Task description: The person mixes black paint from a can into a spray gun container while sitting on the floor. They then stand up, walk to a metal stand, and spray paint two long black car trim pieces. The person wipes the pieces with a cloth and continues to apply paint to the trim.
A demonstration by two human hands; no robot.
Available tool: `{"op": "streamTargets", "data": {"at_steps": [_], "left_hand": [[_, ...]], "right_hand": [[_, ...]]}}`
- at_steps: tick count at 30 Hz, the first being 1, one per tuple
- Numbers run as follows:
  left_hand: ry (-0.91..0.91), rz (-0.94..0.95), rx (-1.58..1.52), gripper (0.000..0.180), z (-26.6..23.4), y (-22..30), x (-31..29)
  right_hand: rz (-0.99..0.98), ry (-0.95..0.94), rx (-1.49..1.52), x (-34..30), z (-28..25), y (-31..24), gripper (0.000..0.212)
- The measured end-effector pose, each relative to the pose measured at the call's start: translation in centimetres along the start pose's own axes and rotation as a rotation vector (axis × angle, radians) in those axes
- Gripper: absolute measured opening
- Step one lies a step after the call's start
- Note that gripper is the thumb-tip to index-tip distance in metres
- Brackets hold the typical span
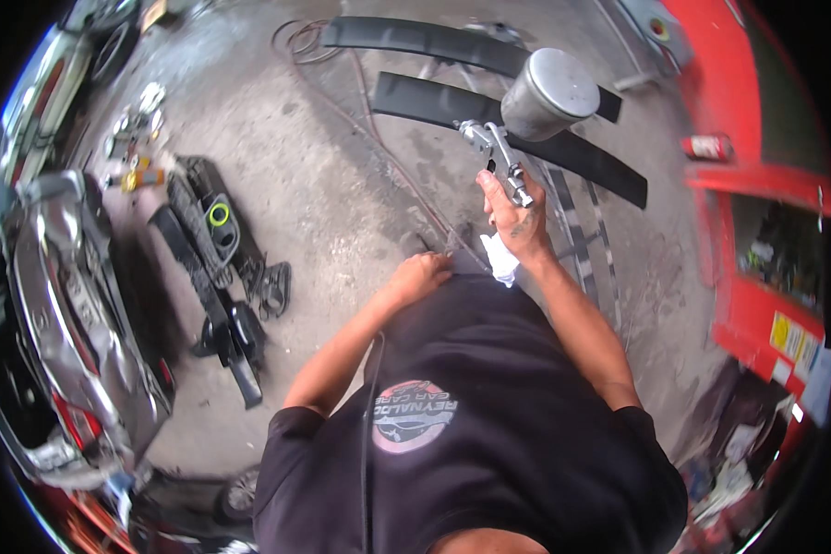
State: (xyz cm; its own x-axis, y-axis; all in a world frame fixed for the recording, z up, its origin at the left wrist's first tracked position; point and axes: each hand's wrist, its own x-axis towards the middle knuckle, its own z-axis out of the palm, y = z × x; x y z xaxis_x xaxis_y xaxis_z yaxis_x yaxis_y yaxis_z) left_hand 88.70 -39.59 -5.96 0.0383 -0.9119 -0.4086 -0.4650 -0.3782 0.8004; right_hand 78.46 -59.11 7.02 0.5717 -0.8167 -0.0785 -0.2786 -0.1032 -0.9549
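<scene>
My right hand point(519, 222) is wrapped round the handle of a metal spray gun point(495, 152), held out over the floor ahead of me. A large silver paint cup point(552, 96) is fixed to the gun. Crumpled white cloth or paper point(500, 259) hangs by my right wrist. At the front of my waist, my left hand point(420, 277) looks curled against my dark clothing; what its fingers hold, if anything, is hidden. Beyond the gun, two long black trim panels point(415, 96) point(388, 34) lie on a stand point(577, 245), partly covered by the cup.
A thin air hose point(392, 157) runs across the concrete from a coil to my waist. On the left are black car parts point(208, 231), bottles point(140, 177) and a dented car rear section point(65, 305). Red cabinetry point(757, 332) with a red can point(707, 147) lines the right.
</scene>
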Motion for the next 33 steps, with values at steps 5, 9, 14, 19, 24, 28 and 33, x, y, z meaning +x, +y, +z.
{"op": "streamTargets", "data": {"at_steps": [5, 9, 14, 19, 24, 28, 33], "left_hand": [[0.143, -0.421, -0.677, 0.053, 1.4, -5.2, -1.2], [0.075, -0.814, -1.308, 0.081, -2.9, -7.2, 0.9], [0.246, -0.581, -1.957, 0.074, -8.2, -15.0, 3.9], [0.759, -0.287, -2.138, 0.049, -26.0, -21.6, 1.7], [0.993, -0.145, -2.044, 0.049, -48.9, -25.7, -2.8], [1.117, -0.166, -1.722, 0.033, -64.8, -32.1, 0.1], [1.08, 0.071, -1.205, 0.048, -84.5, -29.1, 10.8]], "right_hand": [[0.07, -0.073, 0.235, 4.6, 7.7, -2.6, 0.024], [0.011, -0.152, 0.361, 9.5, 14.7, -8.6, 0.028], [-0.167, -0.177, 0.468, 16.2, 24.4, -18.2, 0.031], [-0.139, -0.153, 0.477, 23.3, 29.2, -28.4, 0.04], [-0.296, -0.031, 0.386, 28.3, 29.4, -34.9, 0.035], [-0.406, 0.011, 0.265, 33.5, 26.5, -36.5, 0.049], [-0.355, 0.232, 0.26, 38.9, 23.0, -37.3, 0.042]]}}
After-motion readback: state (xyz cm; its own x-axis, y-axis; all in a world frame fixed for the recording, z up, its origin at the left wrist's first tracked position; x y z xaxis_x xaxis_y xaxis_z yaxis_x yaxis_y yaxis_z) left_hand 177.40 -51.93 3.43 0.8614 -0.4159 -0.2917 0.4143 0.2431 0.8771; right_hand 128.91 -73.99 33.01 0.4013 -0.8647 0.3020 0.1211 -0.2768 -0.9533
